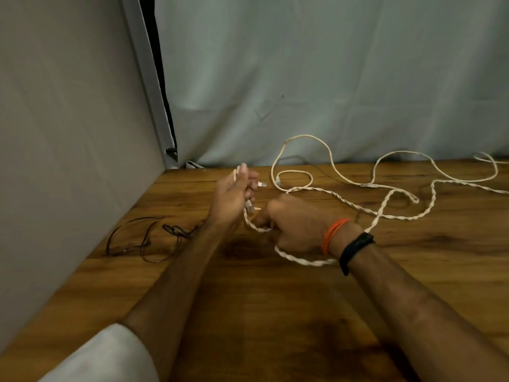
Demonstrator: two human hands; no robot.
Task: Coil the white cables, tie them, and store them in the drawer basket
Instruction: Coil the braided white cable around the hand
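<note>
Looking down over both forearms, we see the left hand [234,193] raised just above the wooden surface [275,312], its fingers curled round one end of the white cables [358,206]; a plug tip pokes out beside the fingers and another hangs just below the palm. The right hand [292,226] sits close beside it, knuckles up, its grip curled round the same twisted strand, which loops from the left palm under the right fingers and then round beneath the right wrist. An orange thread [334,235] and a black band [355,250] circle that wrist.

From the right hand the cables run away to the right, twisted together in pairs, snaking across the surface in wide loose bends as far as the right edge of view. A small closed loop lies just behind the hands, and one tall arc rises against the pale cloth [330,78] hanging at the far edge of the surface.

On the left a grey panel [68,133] stands along the surface's side edge, meeting the cloth at the back corner. A thin black wire [143,238] lies tangled near that panel, apart from the white cables. The near half of the surface, under and between the forearms, is bare wood. A white sleeve [104,357] shows at the lower left.
</note>
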